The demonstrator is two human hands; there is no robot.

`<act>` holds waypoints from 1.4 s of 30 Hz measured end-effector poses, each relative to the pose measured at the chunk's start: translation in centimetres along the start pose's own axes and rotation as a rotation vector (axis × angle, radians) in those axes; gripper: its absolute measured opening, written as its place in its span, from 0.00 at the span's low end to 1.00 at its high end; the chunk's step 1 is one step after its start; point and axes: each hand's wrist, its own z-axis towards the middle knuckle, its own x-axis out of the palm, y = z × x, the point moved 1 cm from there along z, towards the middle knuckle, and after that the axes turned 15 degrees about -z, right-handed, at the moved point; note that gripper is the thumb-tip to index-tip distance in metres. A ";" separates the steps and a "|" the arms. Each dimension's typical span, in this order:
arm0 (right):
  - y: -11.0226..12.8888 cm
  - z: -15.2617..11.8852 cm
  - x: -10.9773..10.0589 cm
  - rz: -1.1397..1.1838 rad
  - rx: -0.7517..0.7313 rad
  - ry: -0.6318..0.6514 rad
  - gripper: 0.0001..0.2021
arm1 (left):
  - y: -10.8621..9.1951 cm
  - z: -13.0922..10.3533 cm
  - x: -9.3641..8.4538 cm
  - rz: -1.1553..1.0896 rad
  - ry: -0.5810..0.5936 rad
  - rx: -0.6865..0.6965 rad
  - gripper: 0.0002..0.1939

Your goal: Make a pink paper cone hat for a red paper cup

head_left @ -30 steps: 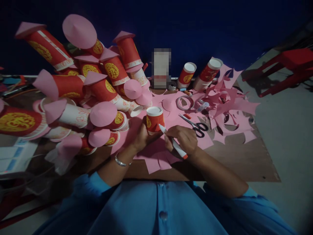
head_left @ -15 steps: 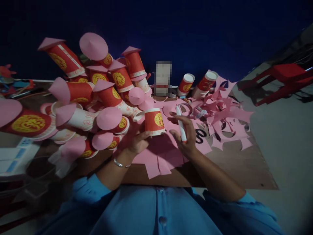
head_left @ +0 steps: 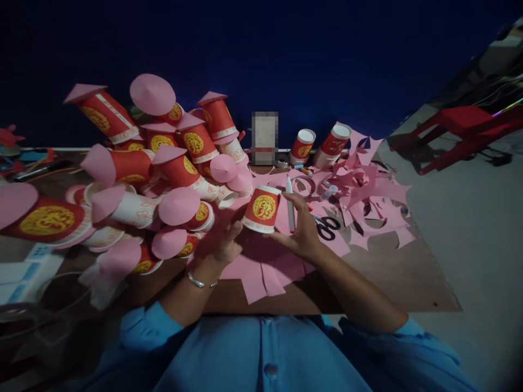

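Note:
A red paper cup [head_left: 262,209] with a yellow round emblem and white rims is tilted over the pink paper. My right hand [head_left: 304,231] has its thumb at the cup's lower edge and its forefinger by the opposite rim. A white marker pen [head_left: 290,207] is held upright in the same hand, beside the cup. My left hand [head_left: 226,245], with a silver bangle at the wrist, is just left of the cup, thumb raised and apart from it. Some left fingers are hard to make out.
Several red and white cups with pink cone tops [head_left: 180,212] crowd the left side. Black-handled scissors [head_left: 328,227], a tape roll [head_left: 304,186] and pink paper offcuts [head_left: 371,190] lie right. Two more cups [head_left: 302,146] stand behind. A red stool [head_left: 460,122] is beyond the table [head_left: 425,283].
The cup has turned, bringing its emblem to the front. My right hand has moved left with the pen and taken hold of the cup; my left hand has let go.

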 end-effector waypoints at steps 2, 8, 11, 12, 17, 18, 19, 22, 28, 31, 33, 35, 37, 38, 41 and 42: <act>0.0 0.2 0.1 -0.125 -0.057 -0.040 0.41 | 0.1 0.1 0.3 0.252 0.010 0.150 0.39; 0.7 0.4 0.3 -0.208 -0.118 0.068 0.40 | 0.2 -0.3 1.7 0.382 0.031 0.052 0.39; 1.1 0.8 -0.3 -0.160 -0.143 0.085 0.42 | 0.2 -0.5 1.7 0.182 0.083 -0.051 0.36; 1.2 1.0 -0.5 -0.148 -0.151 0.084 0.42 | 0.2 -0.6 1.7 0.127 0.103 -0.093 0.35; 1.3 0.9 -0.6 -0.156 -0.171 0.050 0.41 | 0.0 -0.4 1.4 0.053 0.211 -0.196 0.34; 1.2 0.8 -0.4 -0.167 -0.175 0.049 0.41 | 0.0 -0.4 1.4 0.070 0.219 -0.175 0.35; 1.2 0.7 -0.3 -0.176 -0.182 0.056 0.40 | 0.0 -0.3 1.3 0.094 0.217 -0.150 0.37; 1.2 0.6 0.0 -0.158 -0.220 0.086 0.40 | 0.1 -0.2 1.2 0.181 0.163 -0.092 0.36; 1.9 1.0 -0.8 -0.121 -0.198 -0.022 0.39 | 0.2 -0.1 1.0 0.233 0.069 -0.020 0.27; 2.2 0.8 -1.4 -0.091 -0.171 -0.143 0.33 | 0.4 0.1 1.1 0.240 0.016 -0.022 0.31; 2.3 0.7 -1.6 -0.078 -0.168 -0.192 0.28 | 0.6 0.1 1.1 0.221 -0.036 -0.031 0.34; 2.4 0.6 -1.8 -0.096 -0.198 -0.201 0.22 | 0.6 0.1 1.2 0.189 -0.080 -0.053 0.36; 2.6 0.6 -2.1 -0.131 -0.228 -0.205 0.17 | 0.5 0.0 1.4 0.163 -0.094 -0.084 0.36; 2.6 0.6 -2.2 -0.146 -0.229 -0.208 0.17 | 0.4 0.0 1.6 0.158 -0.091 -0.096 0.37; 2.9 0.6 -2.6 -0.141 -0.186 -0.220 0.14 | 0.1 0.0 2.3 0.172 -0.093 -0.087 0.35; 3.1 0.6 -2.7 -0.126 -0.171 -0.229 0.14 | 0.0 0.1 2.6 0.186 -0.097 -0.074 0.34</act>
